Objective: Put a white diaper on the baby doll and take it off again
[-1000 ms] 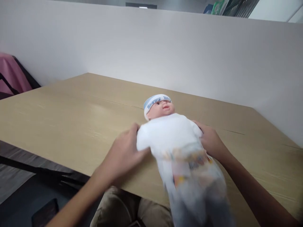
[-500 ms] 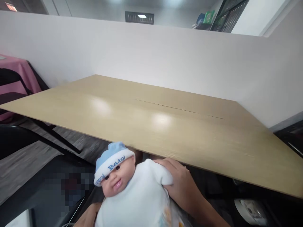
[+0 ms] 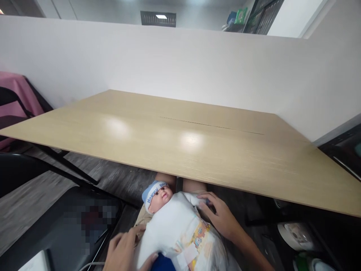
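Note:
A baby doll [image 3: 169,218] lies tilted back across my lap, its head toward the table edge. It wears a white long-sleeved top, a blue-and-white cap [image 3: 153,195] lettered "Happy Baby" and a diaper [image 3: 199,237] with an orange print and a pale tab. My left hand [image 3: 124,246] is closed around the doll's arm at the lower left, thumb and fingers on either side of the white sleeve. On the other side, my right hand [image 3: 218,214] holds the doll's other sleeve near its end, fingers curved over it. A patch of blue fabric [image 3: 162,262] shows below the doll.
A wooden-topped table [image 3: 141,131] stands in front, against a white partition wall [image 3: 169,64]. A black chair [image 3: 67,222] is at my left, with a white object [image 3: 35,261] on its seat. Below the table at right sits a round white item [image 3: 296,235]. Pink cloth [image 3: 17,86] hangs far left.
The doll has gone down and away from the camera, from more upright to lying back on my lap. Both hands have moved with it, and my left hand now shows more fully.

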Motion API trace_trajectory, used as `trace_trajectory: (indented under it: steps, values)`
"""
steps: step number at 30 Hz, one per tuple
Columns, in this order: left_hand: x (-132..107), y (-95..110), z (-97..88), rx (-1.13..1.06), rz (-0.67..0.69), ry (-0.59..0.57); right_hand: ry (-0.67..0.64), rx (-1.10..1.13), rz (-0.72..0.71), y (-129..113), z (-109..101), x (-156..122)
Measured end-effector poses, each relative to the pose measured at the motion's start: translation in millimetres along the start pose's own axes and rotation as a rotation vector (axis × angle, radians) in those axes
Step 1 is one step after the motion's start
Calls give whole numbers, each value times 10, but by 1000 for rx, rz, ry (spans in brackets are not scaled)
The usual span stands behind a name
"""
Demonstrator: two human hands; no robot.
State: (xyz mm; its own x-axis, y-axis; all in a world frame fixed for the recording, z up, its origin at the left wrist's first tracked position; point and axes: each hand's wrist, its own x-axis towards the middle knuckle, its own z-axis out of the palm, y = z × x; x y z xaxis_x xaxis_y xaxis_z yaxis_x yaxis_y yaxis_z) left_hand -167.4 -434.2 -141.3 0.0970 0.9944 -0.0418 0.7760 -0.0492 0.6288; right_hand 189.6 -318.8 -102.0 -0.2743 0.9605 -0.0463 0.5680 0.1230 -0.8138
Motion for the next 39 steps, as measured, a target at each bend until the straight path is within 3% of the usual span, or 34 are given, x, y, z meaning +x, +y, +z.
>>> trace_trajectory:
  steps: [2,4,7,10,18,27,29,32,35,39]
  values:
    - [70,29,-20,65,135,126,-41,3,55,-84,-47,-186]
    - [186,161,-54,34,307,176,-104,-18,79,-139,-50,-327]
    - [401,468,-86,-85,564,0,-122,-42,88,-144,4,-422]
    - [558,716,-66,-115,667,-212,-94,-40,84,-99,66,-422]
    - [578,749,35,-121,653,-299,7,-103,37,-22,139,-422]
    - [639,941,11,-186,616,-361,238,-216,29,284,-51,-121]
    - [657,975,20,-173,605,-389,204,-185,-61,178,-12,-126]
    - [662,1019,22,-151,592,-397,-19,-105,-198,-83,115,-206]
    - [617,1070,-90,-105,600,-378,-201,-77,-258,-288,240,-281]
    - [459,1072,-416,-106,614,-569,-167,-125,-206,-393,234,-332]
